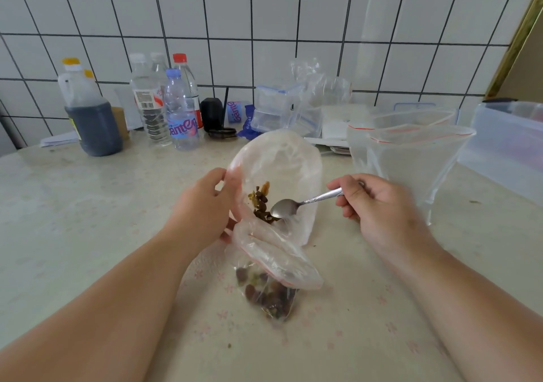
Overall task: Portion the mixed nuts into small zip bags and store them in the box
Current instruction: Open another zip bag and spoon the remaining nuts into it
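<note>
A: Item one — left hand (202, 205)?
B: It grips the rim of the large plastic bag (282, 164), thumb on the upper edge and fingers curled under the lower edge, holding the mouth wide and tipped toward the person.

A: Contents of that bag?
B: A small clump of mixed nuts (261, 202), brown and yellowish, clinging to the inner wall near the left hand.

A: Item two — right hand (373, 205)?
B: Its fingers are closed round the handle of a metal spoon (296, 205). The bowl of the spoon sits inside the large bag's mouth, just beside the clump; whether it carries anything I cannot tell.

A: Item three?
B: A small zip bag (270, 281) directly below the large bag's mouth, its red-striped top open and folded over, a portion of nuts settled in its lower end. It rests on the table (88, 220), between the two forearms.

A: Remaining stock?
B: Two empty zip bags (411, 152) standing open at the right, a clear plastic box (511, 146) beyond them at the edge, stacked lidded containers (273, 111) at the back — plus several water bottles (179, 111) and a jug of dark liquid (88, 111) against the tiled wall (264, 29).
</note>
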### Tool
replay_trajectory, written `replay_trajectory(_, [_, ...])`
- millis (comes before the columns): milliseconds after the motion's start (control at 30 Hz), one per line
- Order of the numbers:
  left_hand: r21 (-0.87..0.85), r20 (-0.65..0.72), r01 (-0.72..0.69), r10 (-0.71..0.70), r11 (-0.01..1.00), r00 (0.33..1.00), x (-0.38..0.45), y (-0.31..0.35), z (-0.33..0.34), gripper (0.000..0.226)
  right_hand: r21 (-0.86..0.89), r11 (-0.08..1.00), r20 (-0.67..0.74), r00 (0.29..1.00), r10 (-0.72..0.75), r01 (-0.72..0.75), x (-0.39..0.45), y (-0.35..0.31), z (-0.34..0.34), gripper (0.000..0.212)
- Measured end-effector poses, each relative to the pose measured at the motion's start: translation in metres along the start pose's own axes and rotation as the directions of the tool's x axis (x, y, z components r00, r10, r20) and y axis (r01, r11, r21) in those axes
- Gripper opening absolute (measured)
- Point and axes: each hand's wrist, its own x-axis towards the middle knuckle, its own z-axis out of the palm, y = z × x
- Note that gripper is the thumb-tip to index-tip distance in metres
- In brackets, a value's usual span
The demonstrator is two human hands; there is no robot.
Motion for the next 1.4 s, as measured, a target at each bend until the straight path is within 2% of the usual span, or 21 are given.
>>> replay_trajectory(133, [-0.058, 0.037, -0.020, 0.022, 0.998, 0.999, 0.002, 0.000, 0.004, 0.011, -0.097, 0.990, 0.108, 0.990, -0.093, 0.104, -0.006, -0.006, 0.005, 0.029])
replay_trajectory(233, [-0.078, 0.102, 0.020, -0.012, 0.997, 0.995, 0.003, -0.002, 0.006, 0.026, -0.145, 0.982, 0.160, 0.982, -0.101, 0.125, -0.008, -0.005, 0.010, 0.014])
replay_trajectory(333, [-0.141, 0.115, 0.083, -0.067, 0.987, 0.991, 0.004, -0.007, 0.005, 0.022, -0.179, 0.971, 0.182, 0.976, -0.122, 0.155, -0.009, -0.004, 0.010, 0.014])
replay_trajectory(433, [-0.125, 0.088, 0.107, -0.096, 0.986, 0.991, 0.005, -0.010, 0.003, 0.004, -0.092, 0.985, 0.115, 0.984, -0.138, 0.149, -0.009, -0.005, 0.007, 0.016])
replay_trajectory(533, [-0.031, 0.011, 0.026, -0.026, 0.999, 1.000, 0.005, -0.011, 0.004, 0.008, -0.008, 0.992, -0.015, 0.992, -0.128, 0.128, -0.010, -0.005, 0.005, 0.017])
replay_trajectory(667, [0.013, 0.013, -0.037, 0.037, 0.999, 0.999, 0.004, -0.009, 0.006, 0.014, -0.066, 0.993, -0.118, 0.988, -0.103, 0.095, -0.006, -0.002, 0.005, 0.017])
replay_trajectory(833, [-0.014, 0.063, -0.054, 0.055, 0.998, 0.997, 0.002, -0.008, 0.007, 0.019, -0.096, 0.995, -0.097, 0.995, -0.011, 0.002, -0.001, 0.004, 0.007, 0.021])
replay_trajectory(933, [-0.039, 0.089, 0.000, 0.004, 0.999, 0.996, 0.000, -0.009, 0.006, 0.016, -0.058, 0.994, -0.086, 0.992, 0.092, -0.097, 0.002, 0.007, 0.008, 0.022])
replay_trajectory(1100, [0.080, 0.083, 0.089, -0.096, 0.993, 0.992, -0.002, -0.005, 0.004, 0.040, 0.021, 0.984, -0.156, 0.972, 0.176, -0.175, 0.009, 0.007, 0.006, 0.024])
replay_trajectory(1267, [0.041, 0.090, -0.002, -0.002, 0.999, 0.996, -0.001, -0.008, 0.005, 0.029, 0.091, 0.959, -0.124, 0.953, 0.277, -0.267, 0.010, 0.011, 0.012, 0.022])
replay_trajectory(1400, [0.020, 0.109, -0.029, 0.027, 0.999, 0.994, -0.003, -0.009, 0.004, 0.027, 0.186, 0.906, -0.022, 0.920, 0.391, -0.381, 0.009, 0.012, 0.018, 0.017])
